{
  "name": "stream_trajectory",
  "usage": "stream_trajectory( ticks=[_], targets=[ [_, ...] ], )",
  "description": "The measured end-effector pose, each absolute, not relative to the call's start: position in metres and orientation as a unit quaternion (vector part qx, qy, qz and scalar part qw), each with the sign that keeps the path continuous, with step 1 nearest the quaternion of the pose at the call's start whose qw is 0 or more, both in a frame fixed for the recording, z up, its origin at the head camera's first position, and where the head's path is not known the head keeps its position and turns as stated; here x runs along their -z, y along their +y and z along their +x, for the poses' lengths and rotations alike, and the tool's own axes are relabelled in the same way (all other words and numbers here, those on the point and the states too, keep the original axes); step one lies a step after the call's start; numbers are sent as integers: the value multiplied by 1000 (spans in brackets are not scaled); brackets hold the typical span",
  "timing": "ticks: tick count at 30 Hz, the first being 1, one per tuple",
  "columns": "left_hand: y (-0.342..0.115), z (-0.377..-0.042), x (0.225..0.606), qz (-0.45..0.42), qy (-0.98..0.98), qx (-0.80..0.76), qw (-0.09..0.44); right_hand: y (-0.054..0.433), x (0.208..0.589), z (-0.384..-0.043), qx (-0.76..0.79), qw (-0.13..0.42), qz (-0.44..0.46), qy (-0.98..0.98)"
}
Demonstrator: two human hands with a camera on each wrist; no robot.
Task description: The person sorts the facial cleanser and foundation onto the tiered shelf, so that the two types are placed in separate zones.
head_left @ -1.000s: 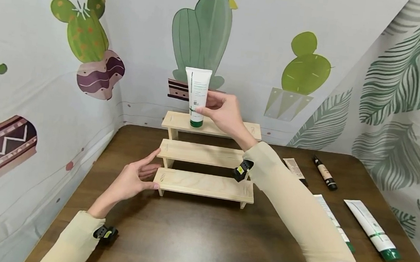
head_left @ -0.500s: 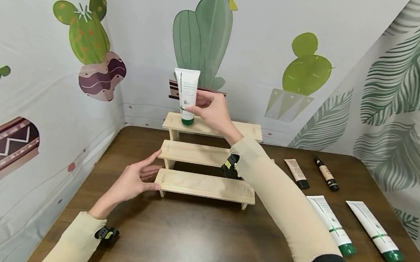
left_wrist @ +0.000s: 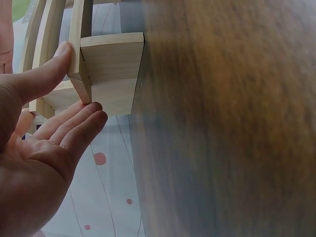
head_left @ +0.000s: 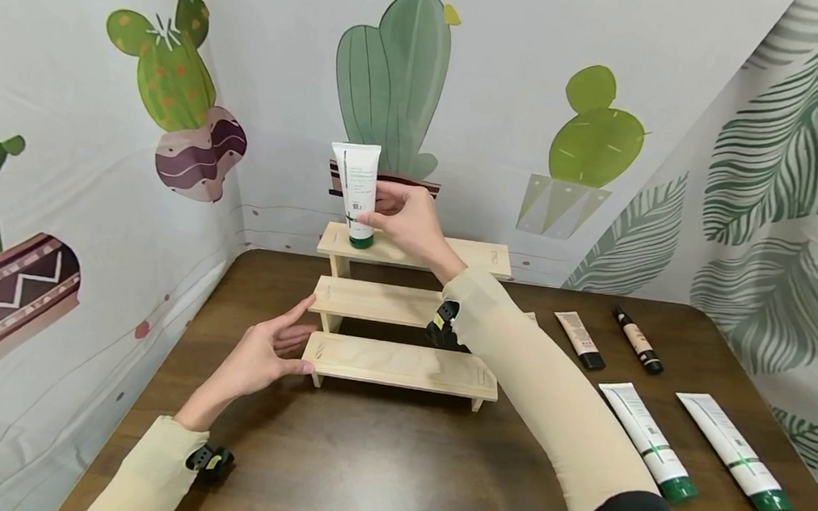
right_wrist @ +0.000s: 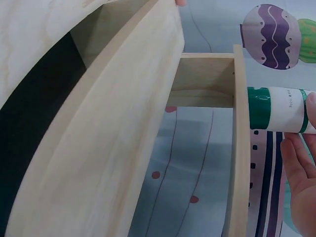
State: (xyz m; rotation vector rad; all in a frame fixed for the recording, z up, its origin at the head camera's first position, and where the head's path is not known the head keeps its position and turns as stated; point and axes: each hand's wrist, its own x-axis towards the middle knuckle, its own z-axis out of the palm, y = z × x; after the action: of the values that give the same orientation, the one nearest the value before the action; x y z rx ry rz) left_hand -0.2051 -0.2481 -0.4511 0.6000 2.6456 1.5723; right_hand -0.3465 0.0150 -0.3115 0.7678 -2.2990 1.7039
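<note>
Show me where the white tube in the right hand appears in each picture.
Head: the white tube, left of centre, cap down, at the left end of the top shelf.
Left wrist: not visible.
Right wrist: the white tube, at the right edge, cap leftward.
Landmark in all three: the wooden stand.

In my right hand (head_left: 412, 219) I hold a tube (head_left: 357, 186) between thumb and fingers; my left hand (head_left: 252, 357) touches the shelf (head_left: 399, 365) with fingertips.

The right hand (head_left: 412, 220) has shifted the white tube (head_left: 359, 180) nearer the top shelf's (head_left: 471, 254) left end
</note>
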Motion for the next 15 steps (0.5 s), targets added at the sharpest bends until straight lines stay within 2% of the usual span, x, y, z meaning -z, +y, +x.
stream_trajectory(
  ticks=[15],
  targets=[
    [-248, -205, 451, 190, 843, -503, 7, 15, 315, -347, -572, 86, 271, -769]
  ],
)
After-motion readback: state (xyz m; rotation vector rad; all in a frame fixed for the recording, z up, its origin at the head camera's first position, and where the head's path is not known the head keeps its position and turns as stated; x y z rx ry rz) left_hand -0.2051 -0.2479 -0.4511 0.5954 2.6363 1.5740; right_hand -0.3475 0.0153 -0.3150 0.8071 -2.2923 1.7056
